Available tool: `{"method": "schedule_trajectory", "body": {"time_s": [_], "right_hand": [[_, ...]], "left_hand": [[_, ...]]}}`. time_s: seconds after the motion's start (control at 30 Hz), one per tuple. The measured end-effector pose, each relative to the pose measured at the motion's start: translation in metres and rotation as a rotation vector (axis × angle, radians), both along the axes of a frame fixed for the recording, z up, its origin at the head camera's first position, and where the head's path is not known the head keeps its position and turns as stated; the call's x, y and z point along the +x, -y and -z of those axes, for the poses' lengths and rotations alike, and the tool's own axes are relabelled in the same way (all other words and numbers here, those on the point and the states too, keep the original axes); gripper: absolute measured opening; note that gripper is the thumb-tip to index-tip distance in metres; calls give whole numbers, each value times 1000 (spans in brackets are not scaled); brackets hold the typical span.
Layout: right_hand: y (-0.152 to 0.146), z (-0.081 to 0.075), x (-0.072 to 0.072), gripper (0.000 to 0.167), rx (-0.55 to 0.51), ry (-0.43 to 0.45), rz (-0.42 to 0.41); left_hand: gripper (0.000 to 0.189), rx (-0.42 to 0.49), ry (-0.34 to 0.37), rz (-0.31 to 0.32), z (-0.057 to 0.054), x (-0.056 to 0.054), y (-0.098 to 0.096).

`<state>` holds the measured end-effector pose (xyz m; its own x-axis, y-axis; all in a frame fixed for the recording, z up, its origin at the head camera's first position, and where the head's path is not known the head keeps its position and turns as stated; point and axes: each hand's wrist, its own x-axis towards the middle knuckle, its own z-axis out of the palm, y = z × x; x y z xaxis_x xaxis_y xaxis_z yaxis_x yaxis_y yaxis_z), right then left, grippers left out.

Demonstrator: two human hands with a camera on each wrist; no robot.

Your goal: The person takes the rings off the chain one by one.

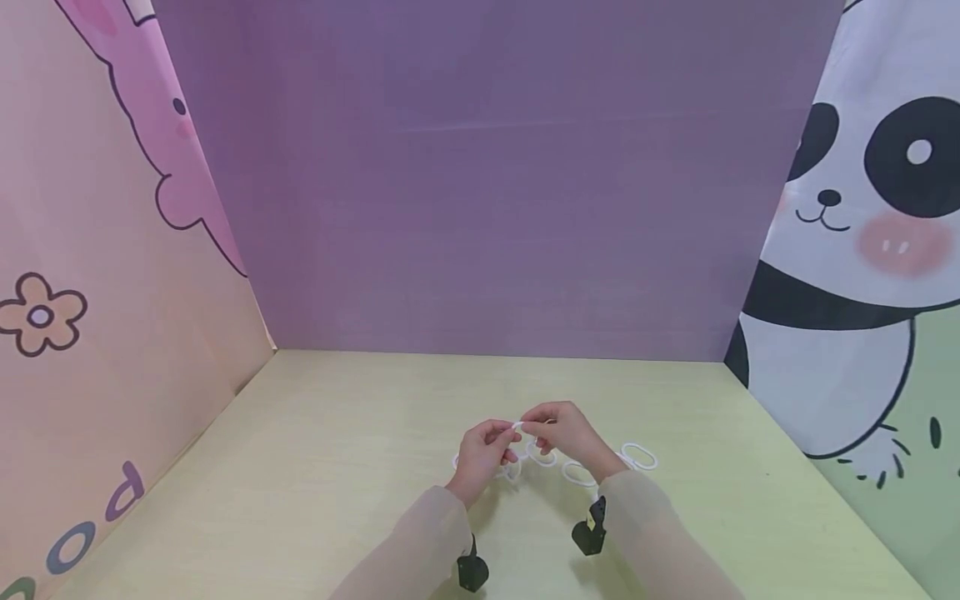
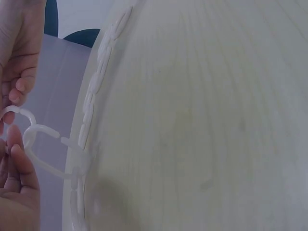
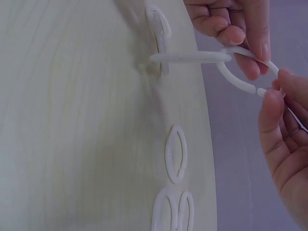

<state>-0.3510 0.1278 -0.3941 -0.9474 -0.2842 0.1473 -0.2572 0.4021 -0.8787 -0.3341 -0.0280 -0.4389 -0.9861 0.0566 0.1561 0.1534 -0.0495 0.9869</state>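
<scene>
Both hands meet above the table around one white plastic chain link (image 1: 517,425). My left hand (image 1: 483,457) pinches it from one side, and the fingertips of my right hand (image 1: 567,433) grip it close to a small split in its ring, seen in the right wrist view. This link is hooked through another white link (image 2: 48,168), which hangs down toward further links on the tabletop. In the left wrist view, fingers cover part of the held ring.
Loose white links (image 1: 579,474) lie on the pale wooden table (image 1: 360,467), some by the right forearm (image 1: 639,456). Behind stands a purple panel (image 1: 487,208); printed panels flank the table, with a panda (image 1: 832,350) on the right one. Black wrist devices (image 1: 472,573) hang beneath the sleeves.
</scene>
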Motion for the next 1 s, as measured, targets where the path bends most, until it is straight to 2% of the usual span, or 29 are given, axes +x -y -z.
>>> {"method": "schedule_trajectory", "body": {"time_s": [0.2, 0.33, 0.43, 0.7, 1.0], "right_hand": [[2, 2, -1, 12, 8, 0, -1], [2, 4, -2, 12, 6, 2, -3], [2, 5, -3, 13, 8, 6, 4], [2, 2, 0, 18, -18, -4, -1], [4, -1, -1, 14, -65, -4, 32]], "left_hand": [[15, 9, -1, 25, -4, 4, 2], [15, -10, -6, 28, -14, 13, 4], [15, -26, -11, 18, -18, 15, 5], [16, -29, 11, -7, -1, 2, 9], [20, -54, 7, -34, 0, 4, 10]]}}
